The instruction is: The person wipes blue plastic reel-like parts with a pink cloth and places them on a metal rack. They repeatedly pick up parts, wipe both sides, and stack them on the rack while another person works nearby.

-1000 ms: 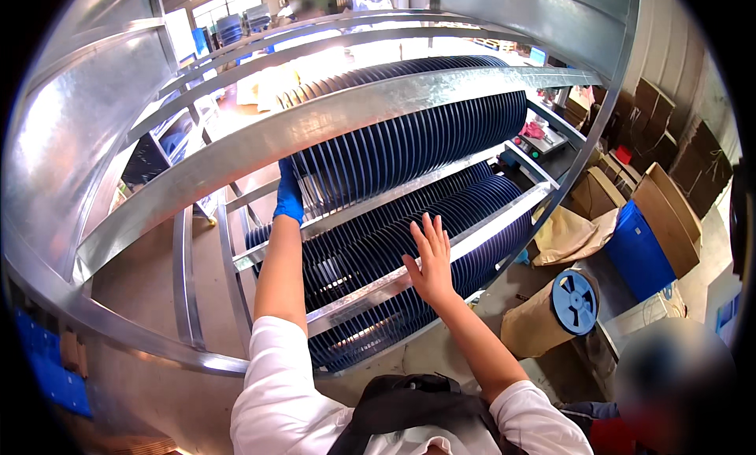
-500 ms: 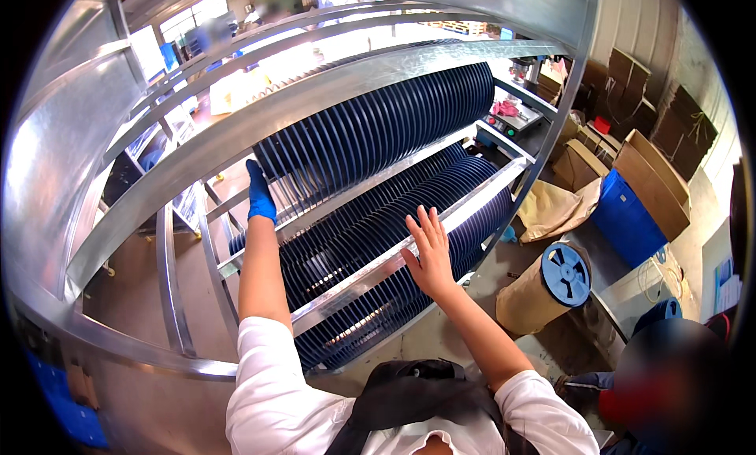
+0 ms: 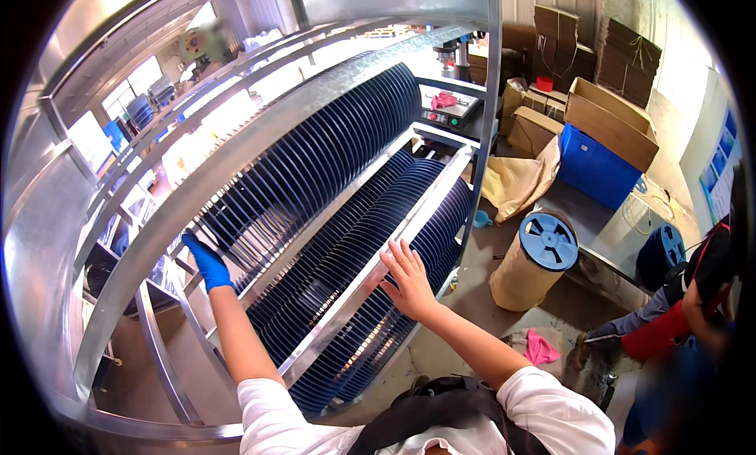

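Dark blue, thin round discs (image 3: 339,128) stand edge-on in long rows inside a silvery metal rack (image 3: 197,152). My left hand (image 3: 208,263), in a blue glove, is at the left end of the upper row. Its fingers are stretched out beside the last discs; the thumb is hard to make out. Bare and with fingers spread, my right hand (image 3: 409,282) rests at the rack's front rail (image 3: 370,270), above the lower rows. It holds nothing. The undersides of the rows are hidden.
Right of the rack stands a brown drum with a blue spoked lid (image 3: 549,241). Beyond are a blue bin (image 3: 594,168), an open cardboard box (image 3: 610,116) and stacked cardboard (image 3: 626,61). A pink cloth (image 3: 541,347) lies on the floor. Another person (image 3: 693,297) is at the right edge.
The view has turned to the right, so the rack appears further left and tilted. My left hand stays at the upper row's end. My right hand stays spread by the front rail.
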The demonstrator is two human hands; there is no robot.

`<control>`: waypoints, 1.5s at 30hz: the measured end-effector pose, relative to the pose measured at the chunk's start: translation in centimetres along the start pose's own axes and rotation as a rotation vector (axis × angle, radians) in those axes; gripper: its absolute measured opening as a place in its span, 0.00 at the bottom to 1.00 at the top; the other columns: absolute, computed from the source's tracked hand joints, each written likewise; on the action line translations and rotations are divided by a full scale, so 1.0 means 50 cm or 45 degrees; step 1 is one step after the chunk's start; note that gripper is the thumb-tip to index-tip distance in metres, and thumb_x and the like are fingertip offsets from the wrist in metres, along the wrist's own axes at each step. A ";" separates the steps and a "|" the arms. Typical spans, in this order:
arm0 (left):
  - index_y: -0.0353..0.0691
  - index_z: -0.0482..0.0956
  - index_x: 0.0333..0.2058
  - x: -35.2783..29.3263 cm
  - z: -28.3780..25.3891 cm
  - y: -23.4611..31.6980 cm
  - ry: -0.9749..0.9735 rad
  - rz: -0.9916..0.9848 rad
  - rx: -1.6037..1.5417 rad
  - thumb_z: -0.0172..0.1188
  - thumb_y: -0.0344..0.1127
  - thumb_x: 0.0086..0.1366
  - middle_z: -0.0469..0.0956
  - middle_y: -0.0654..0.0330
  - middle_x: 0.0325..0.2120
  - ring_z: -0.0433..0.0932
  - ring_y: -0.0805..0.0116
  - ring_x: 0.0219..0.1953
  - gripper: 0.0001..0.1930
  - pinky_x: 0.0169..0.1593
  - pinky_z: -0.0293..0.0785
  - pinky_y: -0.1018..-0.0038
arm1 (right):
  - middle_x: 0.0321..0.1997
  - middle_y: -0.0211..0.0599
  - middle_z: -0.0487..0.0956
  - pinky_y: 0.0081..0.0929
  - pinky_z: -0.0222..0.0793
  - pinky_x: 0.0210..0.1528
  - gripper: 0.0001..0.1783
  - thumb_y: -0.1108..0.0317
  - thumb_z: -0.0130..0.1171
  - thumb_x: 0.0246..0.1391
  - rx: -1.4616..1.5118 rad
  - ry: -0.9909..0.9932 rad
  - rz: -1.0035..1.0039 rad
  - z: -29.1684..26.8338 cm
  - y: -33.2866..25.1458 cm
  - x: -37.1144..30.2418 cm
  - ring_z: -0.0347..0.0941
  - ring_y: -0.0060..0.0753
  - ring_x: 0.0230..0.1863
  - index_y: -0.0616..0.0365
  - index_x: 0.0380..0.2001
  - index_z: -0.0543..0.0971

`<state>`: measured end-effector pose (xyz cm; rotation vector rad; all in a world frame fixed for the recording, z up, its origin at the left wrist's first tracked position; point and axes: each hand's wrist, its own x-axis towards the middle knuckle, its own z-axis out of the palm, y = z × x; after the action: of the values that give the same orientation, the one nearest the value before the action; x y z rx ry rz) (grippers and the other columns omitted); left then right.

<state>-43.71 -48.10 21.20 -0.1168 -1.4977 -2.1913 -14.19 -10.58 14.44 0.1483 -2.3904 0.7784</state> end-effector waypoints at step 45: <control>0.40 0.65 0.61 -2.520 0.724 0.091 -3.998 -0.082 0.042 0.55 0.41 0.66 0.68 0.49 0.58 0.66 0.55 0.61 0.26 0.63 0.61 0.66 | 0.51 0.49 0.77 0.34 0.69 0.54 0.29 0.57 0.61 0.53 0.015 1.609 2.986 -0.776 -0.132 -2.019 0.74 0.44 0.53 0.59 0.56 0.70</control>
<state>62.25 25.58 -2.22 1.8522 0.5874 -0.1018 89.24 -2.01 -16.76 -2.4498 -0.3267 0.9913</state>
